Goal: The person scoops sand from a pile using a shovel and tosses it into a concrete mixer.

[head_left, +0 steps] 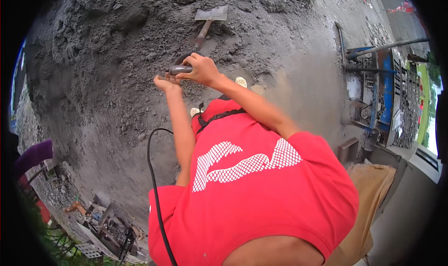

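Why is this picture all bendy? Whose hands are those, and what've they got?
They belong to a person, not a machine. A camera worn on that person's head looks down, and its view bends towards the edges. The bright red shirt with a white netted print is theirs. The bare right hand holds the grey cylindrical grip of a shovel with a brown shaft and pale flat blade; the left hand is close beside it, perhaps touching. Rough grey gravel lies around.
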`<state>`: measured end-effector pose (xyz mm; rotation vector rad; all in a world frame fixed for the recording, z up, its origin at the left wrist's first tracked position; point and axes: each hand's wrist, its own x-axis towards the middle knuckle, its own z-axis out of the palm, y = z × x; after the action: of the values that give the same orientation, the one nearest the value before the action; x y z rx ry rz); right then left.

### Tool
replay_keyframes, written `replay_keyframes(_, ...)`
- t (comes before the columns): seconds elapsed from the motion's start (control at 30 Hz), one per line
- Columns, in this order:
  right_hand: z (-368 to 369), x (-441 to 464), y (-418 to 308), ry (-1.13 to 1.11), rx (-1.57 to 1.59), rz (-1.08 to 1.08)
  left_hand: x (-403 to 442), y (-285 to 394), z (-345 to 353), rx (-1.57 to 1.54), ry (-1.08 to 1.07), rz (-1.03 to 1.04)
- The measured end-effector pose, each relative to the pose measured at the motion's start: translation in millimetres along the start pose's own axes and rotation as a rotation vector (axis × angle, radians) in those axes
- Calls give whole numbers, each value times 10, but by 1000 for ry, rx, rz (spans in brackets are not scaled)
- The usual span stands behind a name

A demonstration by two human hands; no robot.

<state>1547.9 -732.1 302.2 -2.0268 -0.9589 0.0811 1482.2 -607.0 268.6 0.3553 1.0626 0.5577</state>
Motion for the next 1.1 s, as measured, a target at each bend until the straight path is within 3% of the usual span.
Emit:
replay_keyframes(0.07,-194,-174,67,-11,-25,-9,-6,32,-38,72,178,154)
replay_keyframes(0.27,-518,-482,-171,26,-3,0,-577,160,45,350,34,521)
replay_keyframes(0.43,-584,-617,-181,118,37,28,-752,24,231,463,-154,565)
replay_keyframes(0.57,-619,-664,-56,53,-6,-47,-840,-108,421,533,-360,624)
replay_keyframes(0.83,-603,-667,-81,65,14,24,-862,-176,221,773,-306,692)
replay_keyframes(0.93,-506,-662,-73,39,53,-21,-886,-261,200,1003,-373,685)
replay_keyframes(1.1,-513,-653,-80,45,3,-54,-701,-321,120,935,-349,761)
